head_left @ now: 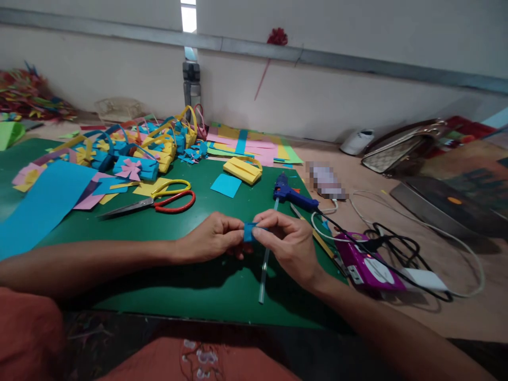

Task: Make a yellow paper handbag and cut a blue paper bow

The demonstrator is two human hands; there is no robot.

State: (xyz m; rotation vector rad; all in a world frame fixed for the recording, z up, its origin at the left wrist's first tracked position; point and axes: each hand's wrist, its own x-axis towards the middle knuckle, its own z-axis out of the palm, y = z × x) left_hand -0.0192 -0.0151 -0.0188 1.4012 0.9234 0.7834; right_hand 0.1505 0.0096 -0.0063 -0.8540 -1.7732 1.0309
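Blue paper piece (250, 232), pinched by the left hand (210, 236) and right hand (288, 241) above the green board (159, 286), near centre. Uneven pressure could skew it; a far-right slip might jostle the glue gun (293, 196). The piece looks small, narrow, apparently folded, partly hidden.

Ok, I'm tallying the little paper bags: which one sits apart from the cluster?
The yellow bag beside the blue square; the other bags crowd together further left.

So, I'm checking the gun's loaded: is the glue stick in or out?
Partly in: the glue stick meets the back of the gun, with a long clear length sticking out.
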